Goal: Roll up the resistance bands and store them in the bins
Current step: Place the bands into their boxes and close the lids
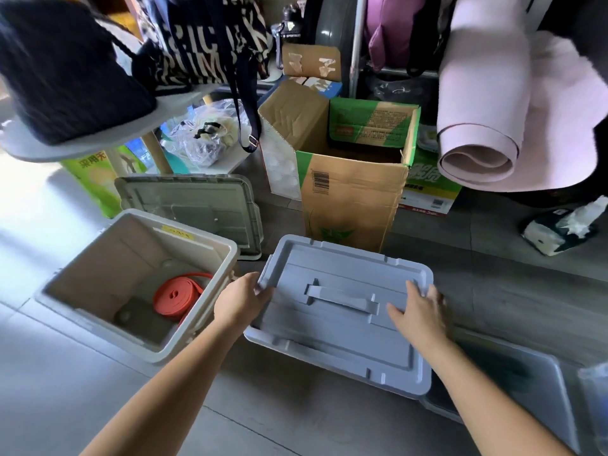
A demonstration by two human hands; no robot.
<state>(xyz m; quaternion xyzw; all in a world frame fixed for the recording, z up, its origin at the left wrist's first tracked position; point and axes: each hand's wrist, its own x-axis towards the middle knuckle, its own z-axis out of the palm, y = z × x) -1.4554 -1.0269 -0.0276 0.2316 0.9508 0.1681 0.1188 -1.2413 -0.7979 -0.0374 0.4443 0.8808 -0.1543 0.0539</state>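
Orange resistance band (179,296): rolled into a flat coil, loose tail trailing off, lying on the floor of the open beige bin (108,258) by its right wall; the bin's lid (197,205) is off, on the floor just behind it. Grey lid (332,324) is tilted, handle side up, over the left part of the grey bin (539,383). Left hand (243,301) grips the grey lid's left edge and right hand (421,311) lies on top near its right edge; grey bin contents dark and blurred.

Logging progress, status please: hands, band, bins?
Left hand grips grey lid edge; right hand flat on it. Orange band rolled in beige bin. No obstruction seen.
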